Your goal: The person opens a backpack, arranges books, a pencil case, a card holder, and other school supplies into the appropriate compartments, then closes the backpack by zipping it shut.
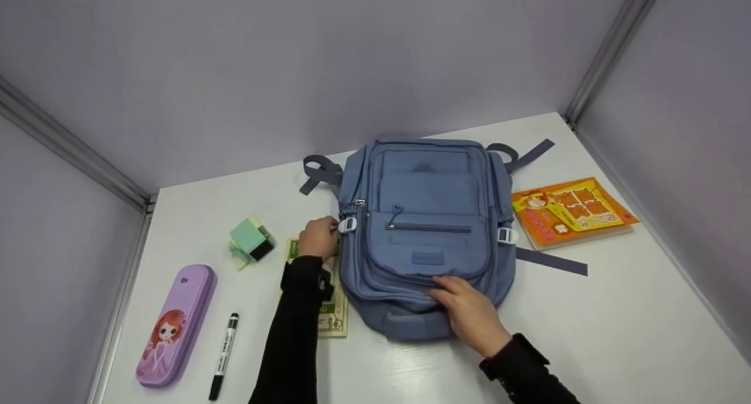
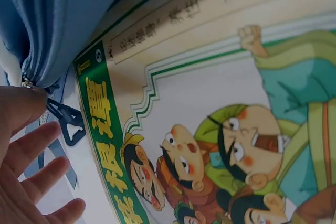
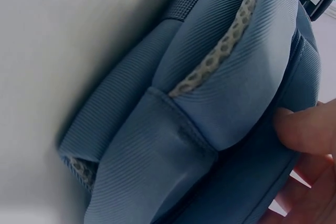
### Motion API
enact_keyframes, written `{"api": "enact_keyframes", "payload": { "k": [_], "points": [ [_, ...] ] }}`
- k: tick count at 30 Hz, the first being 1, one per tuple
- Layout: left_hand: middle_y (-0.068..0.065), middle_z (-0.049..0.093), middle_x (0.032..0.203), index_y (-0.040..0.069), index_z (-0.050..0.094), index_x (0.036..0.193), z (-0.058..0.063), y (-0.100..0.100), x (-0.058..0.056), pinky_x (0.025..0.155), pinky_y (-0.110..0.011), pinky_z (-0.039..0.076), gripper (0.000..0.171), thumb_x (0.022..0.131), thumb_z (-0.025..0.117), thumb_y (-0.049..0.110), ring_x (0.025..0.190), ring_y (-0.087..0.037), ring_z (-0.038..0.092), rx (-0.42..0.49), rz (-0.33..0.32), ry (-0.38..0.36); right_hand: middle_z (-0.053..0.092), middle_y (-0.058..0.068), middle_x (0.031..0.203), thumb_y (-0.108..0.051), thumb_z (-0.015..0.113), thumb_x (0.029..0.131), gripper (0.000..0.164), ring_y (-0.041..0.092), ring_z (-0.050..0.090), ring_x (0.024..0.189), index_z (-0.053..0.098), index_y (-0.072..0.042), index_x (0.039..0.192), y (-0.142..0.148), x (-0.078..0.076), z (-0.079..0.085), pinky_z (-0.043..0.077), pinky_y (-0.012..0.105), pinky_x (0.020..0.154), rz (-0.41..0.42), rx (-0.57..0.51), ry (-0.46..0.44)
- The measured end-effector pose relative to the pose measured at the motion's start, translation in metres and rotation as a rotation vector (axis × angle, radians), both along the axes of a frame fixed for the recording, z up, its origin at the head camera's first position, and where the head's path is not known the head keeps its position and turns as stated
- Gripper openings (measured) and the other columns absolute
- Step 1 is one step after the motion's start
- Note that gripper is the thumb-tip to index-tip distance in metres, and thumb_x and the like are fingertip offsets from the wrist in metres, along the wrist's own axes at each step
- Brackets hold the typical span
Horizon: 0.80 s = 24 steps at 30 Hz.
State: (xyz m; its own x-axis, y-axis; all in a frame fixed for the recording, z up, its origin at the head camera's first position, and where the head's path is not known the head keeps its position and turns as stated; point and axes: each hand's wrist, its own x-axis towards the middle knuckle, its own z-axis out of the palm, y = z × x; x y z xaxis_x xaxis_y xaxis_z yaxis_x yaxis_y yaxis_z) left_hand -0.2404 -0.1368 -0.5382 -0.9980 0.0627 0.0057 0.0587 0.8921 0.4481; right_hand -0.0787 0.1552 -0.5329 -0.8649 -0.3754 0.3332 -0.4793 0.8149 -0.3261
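Note:
A blue backpack [image 1: 434, 193] lies on the white table with its front pocket facing up. At its left side my left hand [image 1: 317, 238] pinches a zipper pull [image 2: 68, 121] between thumb and fingers, beside a white buckle [image 1: 347, 225]. My right hand [image 1: 472, 316] grips the near end of the backpack, thumb on one side of the fabric and fingers on the other. Padded straps with mesh edging [image 3: 220, 48] show under that end. A picture book [image 2: 210, 129] with cartoon figures lies partly beneath the backpack and my left forearm.
On the left are a purple pencil case [image 1: 176, 328], a black-and-white marker [image 1: 224, 357] and a small green block-like object [image 1: 252, 240]. Orange and yellow books [image 1: 569, 213] lie to the right. Loose straps [image 1: 551, 262] stick out beside the backpack. Grey walls [image 1: 352, 58] enclose the table.

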Motion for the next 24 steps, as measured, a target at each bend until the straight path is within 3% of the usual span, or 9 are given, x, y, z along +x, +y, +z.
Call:
{"api": "enact_keyframes", "payload": {
  "k": [4,8,14,20,24],
  "points": [
    [-0.020,0.071,0.096,0.003,0.067,0.097,-0.0015,0.0025,-0.0004,0.082,-0.052,0.052,0.008,0.096,0.060,0.008,0.090,-0.038,0.066,0.031,0.005,0.016,0.070,0.010,0.121,0.007,0.066,0.083,0.030,0.027,0.065,0.113,0.075,-0.011,0.104,-0.0010,0.0001,0.0003,0.055,0.040,0.093,-0.003,-0.003,-0.002],
    [-0.023,0.067,0.085,0.002,0.061,0.088,-0.0021,0.0059,0.0002,0.073,-0.051,0.049,0.011,0.096,0.056,0.005,0.080,-0.040,0.063,0.021,0.000,0.025,0.070,0.010,0.121,0.006,0.067,0.084,0.027,0.027,0.065,0.113,0.074,-0.011,0.105,-0.0009,-0.0006,-0.0012,0.056,0.040,0.092,-0.007,-0.007,-0.009],
    [-0.022,0.073,0.098,0.001,0.070,0.110,-0.0049,0.0075,0.0016,0.081,-0.050,0.054,0.019,0.096,0.057,0.005,0.089,-0.038,0.068,0.022,-0.004,0.011,0.070,0.009,0.122,0.002,0.067,0.087,0.025,0.027,0.065,0.115,0.074,-0.012,0.106,0.0005,-0.0004,-0.0027,0.055,0.039,0.094,-0.010,-0.016,-0.024],
    [-0.024,0.067,0.091,-0.002,0.073,0.089,-0.0094,0.0044,0.0038,0.084,-0.050,0.050,0.013,0.091,0.063,0.005,0.089,-0.038,0.061,0.077,0.012,0.030,0.068,0.010,0.126,0.000,0.065,0.091,0.024,0.027,0.063,0.118,0.073,-0.012,0.111,0.0016,0.0005,-0.0030,0.055,0.039,0.095,-0.012,-0.031,-0.094],
    [-0.025,0.062,0.101,-0.003,0.071,0.092,-0.0103,0.0037,0.0063,0.087,-0.051,0.048,0.015,0.093,0.061,0.009,0.097,-0.039,0.058,0.066,0.025,-0.030,0.067,0.010,0.129,-0.002,0.066,0.091,0.026,0.029,0.062,0.121,0.072,-0.012,0.114,0.0035,-0.0009,-0.0018,0.054,0.042,0.097,-0.005,-0.042,-0.144]
  ]
}}
